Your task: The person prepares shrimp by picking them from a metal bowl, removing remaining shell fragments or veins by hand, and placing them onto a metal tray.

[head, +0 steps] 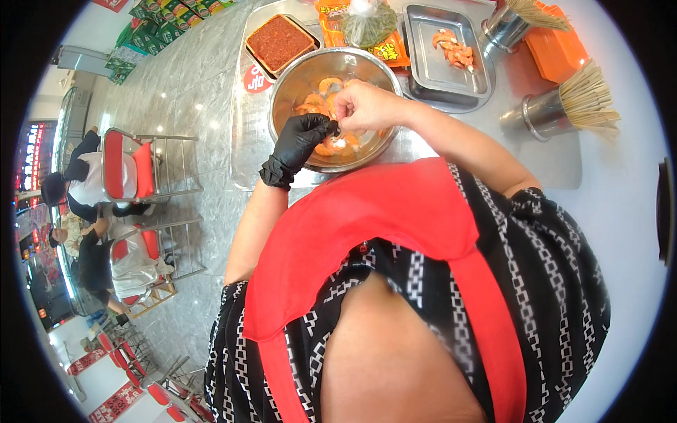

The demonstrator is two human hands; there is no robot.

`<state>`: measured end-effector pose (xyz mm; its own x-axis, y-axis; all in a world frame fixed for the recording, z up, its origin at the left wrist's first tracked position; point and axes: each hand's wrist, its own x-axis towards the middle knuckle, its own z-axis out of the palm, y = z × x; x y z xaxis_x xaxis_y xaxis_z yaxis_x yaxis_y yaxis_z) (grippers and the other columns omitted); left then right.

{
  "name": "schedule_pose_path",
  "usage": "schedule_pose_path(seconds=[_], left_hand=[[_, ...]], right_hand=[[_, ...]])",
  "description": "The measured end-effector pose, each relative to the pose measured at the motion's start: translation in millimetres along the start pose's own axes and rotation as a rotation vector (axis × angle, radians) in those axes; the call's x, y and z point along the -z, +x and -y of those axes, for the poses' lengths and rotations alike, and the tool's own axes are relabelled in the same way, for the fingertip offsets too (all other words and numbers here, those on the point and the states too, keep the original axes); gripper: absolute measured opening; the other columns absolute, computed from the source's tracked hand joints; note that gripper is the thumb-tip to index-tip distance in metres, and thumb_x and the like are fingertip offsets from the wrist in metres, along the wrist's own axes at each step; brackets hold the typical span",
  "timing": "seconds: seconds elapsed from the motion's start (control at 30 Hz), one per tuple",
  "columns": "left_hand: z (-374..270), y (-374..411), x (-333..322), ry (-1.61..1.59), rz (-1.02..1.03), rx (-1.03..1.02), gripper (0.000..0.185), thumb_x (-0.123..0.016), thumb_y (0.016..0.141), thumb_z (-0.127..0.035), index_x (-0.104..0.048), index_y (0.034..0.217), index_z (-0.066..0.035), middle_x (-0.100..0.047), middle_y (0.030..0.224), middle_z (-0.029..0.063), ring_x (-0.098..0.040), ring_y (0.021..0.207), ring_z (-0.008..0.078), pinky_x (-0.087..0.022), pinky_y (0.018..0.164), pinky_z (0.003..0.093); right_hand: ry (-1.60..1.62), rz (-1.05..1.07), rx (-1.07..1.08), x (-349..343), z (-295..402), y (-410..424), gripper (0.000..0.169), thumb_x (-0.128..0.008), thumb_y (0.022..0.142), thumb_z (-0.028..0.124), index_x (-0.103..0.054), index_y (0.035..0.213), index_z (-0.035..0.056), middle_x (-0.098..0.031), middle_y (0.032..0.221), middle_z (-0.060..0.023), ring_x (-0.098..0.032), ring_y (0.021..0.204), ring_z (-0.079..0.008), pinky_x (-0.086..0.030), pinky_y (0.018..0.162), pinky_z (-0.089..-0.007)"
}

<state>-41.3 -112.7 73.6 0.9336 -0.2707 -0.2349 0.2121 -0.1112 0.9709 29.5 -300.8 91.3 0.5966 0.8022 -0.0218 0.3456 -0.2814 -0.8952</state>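
Over a round steel bowl (391,79), my two hands meet with their fingertips close together. My left hand (301,141) wears a black glove and its fingers pinch something small, most likely a shrimp, largely hidden by the fingers. My bare right hand (367,107) has thumb and fingers bent at the same spot; what lies between them is hidden. Orange cooked-looking shrimp (330,84) lie in the bowl under and around my hands. More orange shrimp pieces (457,53) rest in a rectangular steel tray (423,79) beyond the bowl, to the right.
A square container of red paste (280,43) stands behind the bowl at left. Orange packets (389,52) and a clear bag of green food (369,26) lie behind it. Steel cups of wooden skewers (547,119) and an orange basket (555,45) stand at right. People sit on red chairs (143,169) far left.
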Motion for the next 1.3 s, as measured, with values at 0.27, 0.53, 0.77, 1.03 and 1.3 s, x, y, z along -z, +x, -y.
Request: schedule_pose_path(seconds=[0.27,0.53,0.77,1.03,1.3], left_hand=[[-9,-11,4,-0.248,-0.302,0.06,0.014,-0.056,0.082,-0.012,-0.064,0.087,-0.002,-0.063,0.081,0.0035,-0.058,0.072,0.0104,-0.045,0.063,0.0224],[7,-3,-1,-0.331,-0.569,0.043,0.017,-0.062,0.077,-0.006,-0.061,0.092,0.0,-0.062,0.077,0.0059,-0.056,0.064,0.0116,-0.045,0.06,0.0215],[6,-2,-15,-0.202,-0.608,-0.124,0.015,-0.06,0.079,-0.006,-0.06,0.092,0.001,-0.062,0.082,0.0064,-0.058,0.071,0.0116,-0.047,0.061,0.0218],[3,6,-18,-0.256,-0.531,-0.134,0.016,-0.059,0.081,-0.007,-0.06,0.095,0.001,-0.061,0.086,0.0068,-0.058,0.073,0.0131,-0.047,0.066,0.0239],[19,25,3,0.185,-0.426,-0.078,0.024,-0.06,0.08,-0.011,-0.058,0.099,0.002,-0.063,0.09,0.0095,-0.061,0.079,0.0163,-0.046,0.07,0.0248]], right_hand=[[-0.146,-0.297,0.194,3,-35,7,0.012,-0.057,0.066,0.005,-0.061,0.077,0.0013,-0.06,0.083,-0.0155,-0.059,0.072,-0.029,-0.048,0.063,-0.0349],[-0.11,-0.178,-0.179,-17,-17,4,0.03,-0.053,0.08,0.024,-0.06,0.077,-0.0047,-0.06,0.068,-0.0137,-0.062,0.065,-0.0236,-0.05,0.061,-0.0333],[0.527,-0.077,-0.296,-28,-21,11,0.017,-0.056,0.081,0.012,-0.058,0.08,-0.0043,-0.061,0.07,-0.0094,-0.06,0.063,-0.0132,-0.049,0.056,-0.0244],[0.933,-0.098,-0.255,-18,-29,2,0.017,-0.057,0.08,0.008,-0.058,0.088,-0.0056,-0.061,0.074,-0.0087,-0.059,0.065,-0.0138,-0.049,0.056,-0.0259],[-0.524,-0.956,-0.267,96,-82,-43,0.026,-0.059,0.077,0.024,-0.061,0.086,0.0,-0.063,0.074,-0.0151,-0.062,0.068,-0.0265,-0.049,0.062,-0.0364]])
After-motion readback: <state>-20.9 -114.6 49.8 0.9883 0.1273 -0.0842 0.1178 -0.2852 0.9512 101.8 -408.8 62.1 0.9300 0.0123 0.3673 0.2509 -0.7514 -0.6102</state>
